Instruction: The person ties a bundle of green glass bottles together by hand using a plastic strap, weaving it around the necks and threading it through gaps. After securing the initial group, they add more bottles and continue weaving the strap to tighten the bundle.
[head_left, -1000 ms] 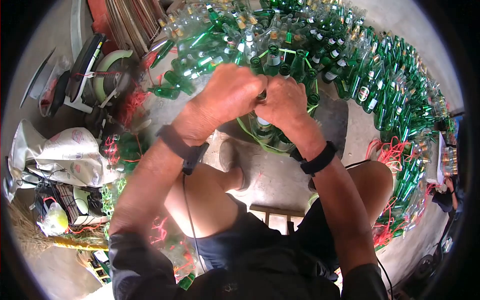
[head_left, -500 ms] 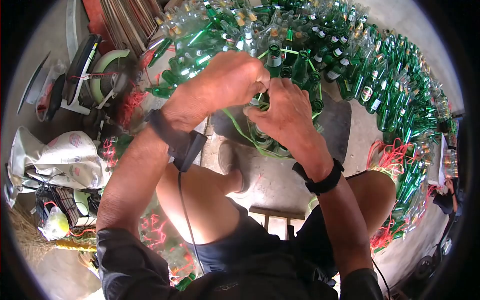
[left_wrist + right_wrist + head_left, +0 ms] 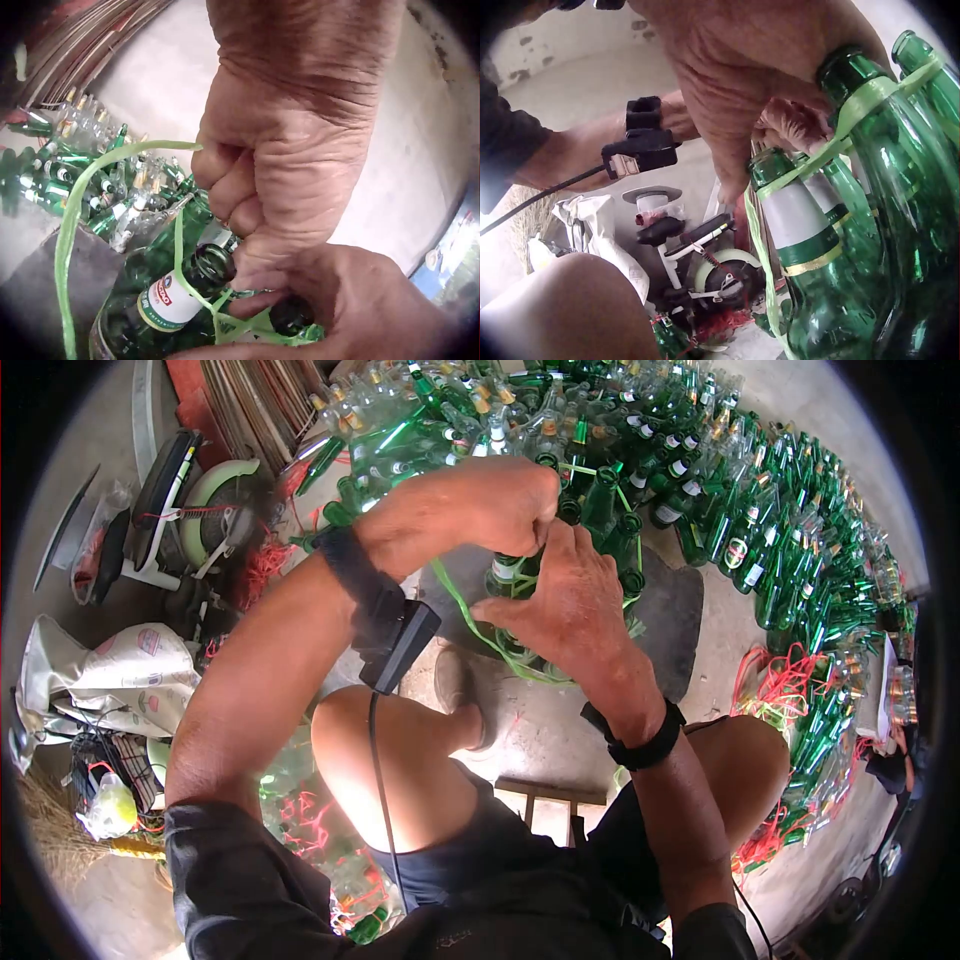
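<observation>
Green bottles (image 3: 600,508) stand bunched together, with a light green plastic strap (image 3: 178,247) running round their necks. The left hand (image 3: 490,502) is over the near side of the bunch; in the left wrist view its fingers (image 3: 229,180) are curled round the strap, whose loose end (image 3: 69,240) arches out and down. Close beside it, the right hand (image 3: 575,600) lies at the bottle necks with its thumb spread out; its fingertips are partly hidden. In the right wrist view a bottle with a white and green label (image 3: 799,225) stands below that hand.
Many loose bottles (image 3: 740,520) cover the floor behind and to the right. Red strap tangles (image 3: 775,685) lie at right. A wheeled machine (image 3: 215,510) and a white sack (image 3: 140,660) are at left. The person's knees (image 3: 360,760) flank the near floor.
The left hand has moved right and turned over the necks, its forearm swinging out. The right hand has lowered slightly and its thumb has spread away from the fingers.
</observation>
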The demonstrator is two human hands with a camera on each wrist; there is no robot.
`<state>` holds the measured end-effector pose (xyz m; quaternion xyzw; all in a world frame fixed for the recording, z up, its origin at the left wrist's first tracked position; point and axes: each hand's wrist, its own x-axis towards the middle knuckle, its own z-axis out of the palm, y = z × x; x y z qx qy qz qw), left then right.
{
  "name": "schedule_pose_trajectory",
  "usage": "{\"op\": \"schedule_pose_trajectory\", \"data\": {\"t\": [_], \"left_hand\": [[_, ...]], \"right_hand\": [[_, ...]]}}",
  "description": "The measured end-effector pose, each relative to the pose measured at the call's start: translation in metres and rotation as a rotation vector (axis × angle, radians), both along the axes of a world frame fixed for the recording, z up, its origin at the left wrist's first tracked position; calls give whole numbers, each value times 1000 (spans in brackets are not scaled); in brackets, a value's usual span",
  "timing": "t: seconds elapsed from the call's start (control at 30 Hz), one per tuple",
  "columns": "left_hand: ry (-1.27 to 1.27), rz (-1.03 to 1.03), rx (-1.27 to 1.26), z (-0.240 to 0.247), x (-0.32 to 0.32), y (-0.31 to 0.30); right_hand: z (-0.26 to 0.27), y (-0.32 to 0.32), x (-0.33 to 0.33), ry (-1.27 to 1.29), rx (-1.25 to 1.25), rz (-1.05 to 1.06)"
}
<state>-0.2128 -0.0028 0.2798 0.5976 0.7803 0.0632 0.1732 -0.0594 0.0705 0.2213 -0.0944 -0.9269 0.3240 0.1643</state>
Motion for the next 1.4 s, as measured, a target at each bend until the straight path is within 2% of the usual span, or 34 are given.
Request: {"op": "schedule_pose_trajectory", "data": {"t": [0.13, 0.23, 0.4, 0.47, 0.67, 0.83, 1.07, 1.3, 1.4], "left_hand": [[-71, 30, -49, -7, -5, 6], [-181, 93, -114, -5, -10, 7], [-182, 174, -186, -11, -19, 10], [-184, 195, -210, -15, -22, 9], [-282, 230, -124, -24, -27, -2], [-458, 251, 135, -43, -26, -17], [-463, 302, 139, -49, -25, -28], [-619, 355, 289, -63, -25, -44], [-623, 358, 306, -59, -20, -52]], "right_hand": [[3, 3, 0, -127, -3, -16], [2, 2, 3, -108, -14, 0], [-8, -2, 12, 52, 71, 8], [-6, -1, 14, 25, 58, 13], [-12, 1, 18, 37, 75, 20], [-10, 1, 18, 6, 45, 25], [-10, 2, 20, 31, 66, 31], [-12, 2, 20, 90, 85, 22], [-11, 3, 20, 22, 43, 29]]}}
